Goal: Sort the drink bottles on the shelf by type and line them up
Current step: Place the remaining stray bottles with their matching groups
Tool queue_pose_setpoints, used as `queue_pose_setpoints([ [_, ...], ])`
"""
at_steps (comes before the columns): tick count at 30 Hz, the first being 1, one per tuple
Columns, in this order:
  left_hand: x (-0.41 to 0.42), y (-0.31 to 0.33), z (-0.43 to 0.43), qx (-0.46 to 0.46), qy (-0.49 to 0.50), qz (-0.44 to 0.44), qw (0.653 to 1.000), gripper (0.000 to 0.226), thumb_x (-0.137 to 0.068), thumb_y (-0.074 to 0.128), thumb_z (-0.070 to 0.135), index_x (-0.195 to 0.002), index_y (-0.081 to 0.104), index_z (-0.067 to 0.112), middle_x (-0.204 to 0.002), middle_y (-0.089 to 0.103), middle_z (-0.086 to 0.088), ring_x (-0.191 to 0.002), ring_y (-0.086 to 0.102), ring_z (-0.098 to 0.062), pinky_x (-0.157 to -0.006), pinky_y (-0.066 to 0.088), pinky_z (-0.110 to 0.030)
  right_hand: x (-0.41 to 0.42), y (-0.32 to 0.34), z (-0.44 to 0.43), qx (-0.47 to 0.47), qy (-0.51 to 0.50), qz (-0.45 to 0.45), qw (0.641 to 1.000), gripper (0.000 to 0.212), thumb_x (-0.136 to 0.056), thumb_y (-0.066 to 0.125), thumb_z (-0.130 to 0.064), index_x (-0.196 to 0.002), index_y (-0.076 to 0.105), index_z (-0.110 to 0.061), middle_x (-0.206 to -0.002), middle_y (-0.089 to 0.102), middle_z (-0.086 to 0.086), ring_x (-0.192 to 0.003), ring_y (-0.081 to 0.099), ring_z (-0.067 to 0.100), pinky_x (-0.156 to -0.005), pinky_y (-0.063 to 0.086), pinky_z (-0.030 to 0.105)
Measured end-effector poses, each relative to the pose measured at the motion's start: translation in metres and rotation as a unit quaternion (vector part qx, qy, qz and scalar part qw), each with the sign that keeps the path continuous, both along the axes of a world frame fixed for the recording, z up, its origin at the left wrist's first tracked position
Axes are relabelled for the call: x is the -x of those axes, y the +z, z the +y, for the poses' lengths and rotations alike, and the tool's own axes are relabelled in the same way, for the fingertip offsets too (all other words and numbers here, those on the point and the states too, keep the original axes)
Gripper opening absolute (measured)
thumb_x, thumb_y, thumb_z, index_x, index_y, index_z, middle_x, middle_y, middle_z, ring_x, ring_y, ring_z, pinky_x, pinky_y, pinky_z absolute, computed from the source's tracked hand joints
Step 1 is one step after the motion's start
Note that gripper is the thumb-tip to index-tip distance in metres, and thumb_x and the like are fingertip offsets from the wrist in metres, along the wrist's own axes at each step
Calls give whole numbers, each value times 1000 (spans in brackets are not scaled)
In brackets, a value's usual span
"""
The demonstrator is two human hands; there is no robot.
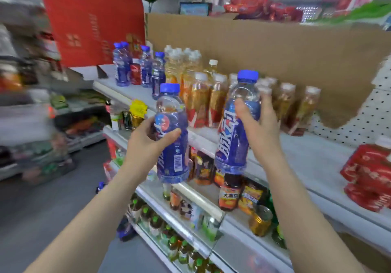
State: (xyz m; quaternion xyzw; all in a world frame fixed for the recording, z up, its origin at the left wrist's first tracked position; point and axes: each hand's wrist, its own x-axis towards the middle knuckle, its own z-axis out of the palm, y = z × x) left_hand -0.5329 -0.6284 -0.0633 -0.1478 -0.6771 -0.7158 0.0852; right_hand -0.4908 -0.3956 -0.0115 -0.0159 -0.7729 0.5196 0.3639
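My left hand (146, 143) grips a blue-labelled, blue-capped drink bottle (172, 152) in front of the shelf edge, held upright in the air. My right hand (257, 124) grips a second bottle of the same kind (234, 143), tilted slightly left, just before the top shelf (296, 154). On that shelf, several more blue-capped bottles (146, 69) stand at the far left. A block of amber tea bottles with white caps (203, 94) stands in rows behind my hands. A red can (135, 74) sits among the far blue bottles.
A cardboard sheet (264, 46) backs the shelf. Red packets (370, 173) lie on the shelf at the right. Lower shelves hold dark bottles (229, 192), a gold can (260, 219) and green-capped bottles (156, 222). The aisle floor (53, 205) lies to the left.
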Motion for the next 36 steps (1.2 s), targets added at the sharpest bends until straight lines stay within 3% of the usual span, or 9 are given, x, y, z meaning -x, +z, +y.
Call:
queue_pose_setpoints([
  [5, 62, -8, -90, 4, 50, -8, 999, 65, -57, 84, 46, -114, 66, 21, -102, 75, 4, -92, 71, -15, -81, 55, -34, 74, -9, -89, 16, 36, -13, 999, 76, -85, 70, -55, -147, 40, -23, -125, 63, -14, -113, 63, 6, -101, 48, 34],
  [8, 94, -9, -123, 7, 55, -11, 998, 51, -65, 86, 31, -110, 66, 19, -101, 75, 2, -90, 71, -14, -79, 55, -31, 113, -10, -124, 15, 54, -16, 998, 70, -88, 70, -48, -147, 39, -26, -130, 63, -10, -115, 64, 8, -103, 51, 43],
  [13, 162, -10, -155, 17, 69, 10, 997, 35, -77, 78, 11, -108, 64, 18, -96, 73, 7, -79, 68, 0, -68, 50, -13, 187, -7, -163, 8, 71, -12, 997, 78, -82, 68, -54, -149, 37, -28, -137, 57, -13, -121, 58, 4, -103, 49, 34],
  [16, 217, -10, -171, 18, 75, 14, 997, 37, -78, 78, 13, -109, 61, 22, -97, 72, 8, -78, 68, 2, -65, 51, -12, 245, -4, -182, 10, 93, -9, 996, 60, -91, 70, -39, -143, 41, -31, -122, 57, -24, -105, 60, -11, -86, 49, 18],
  [21, 287, -2, -189, 29, 83, 23, 996, 50, -72, 81, 26, -117, 61, 20, -104, 73, 4, -91, 70, -8, -80, 55, -27, 331, 2, -203, -6, 96, 6, 995, 72, -80, 69, -54, -142, 42, -30, -131, 62, -12, -116, 63, 7, -100, 52, 42],
  [24, 336, 7, -202, 22, 84, 23, 996, 61, -65, 81, 36, -120, 61, 19, -107, 73, 4, -96, 70, -13, -84, 55, -34, 396, 9, -219, -15, 75, 5, 997, 73, -74, 68, -58, -138, 45, -32, -126, 66, -11, -111, 65, 8, -99, 52, 46],
  [29, 400, 11, -219, 3, 95, 28, 995, 60, -67, 80, 34, -122, 61, 18, -108, 73, 5, -95, 70, -10, -81, 54, -31, 479, 1, -233, -55, 44, -11, 997, 76, -77, 73, -50, -143, 43, -28, -133, 63, -5, -119, 61, 16, -102, 48, 41],
  [33, 446, 11, -225, -10, 77, 42, 996, 45, -77, 79, 18, -118, 61, 24, -106, 72, 8, -92, 69, -4, -74, 53, -19, 521, -10, -237, -49, 23, -37, 998, 67, -85, 79, -32, -143, 46, -26, -129, 64, -8, -113, 59, 8, -91, 42, 24],
  [36, 478, 10, -230, -22, 52, 48, 997, 49, -73, 78, 26, -119, 62, 22, -108, 73, 6, -95, 69, -6, -74, 54, -20, 544, -16, -238, -41, -3, -31, 999, 66, -83, 80, -32, -140, 49, -30, -113, 63, -21, -111, 64, 10, -95, 48, 32],
])
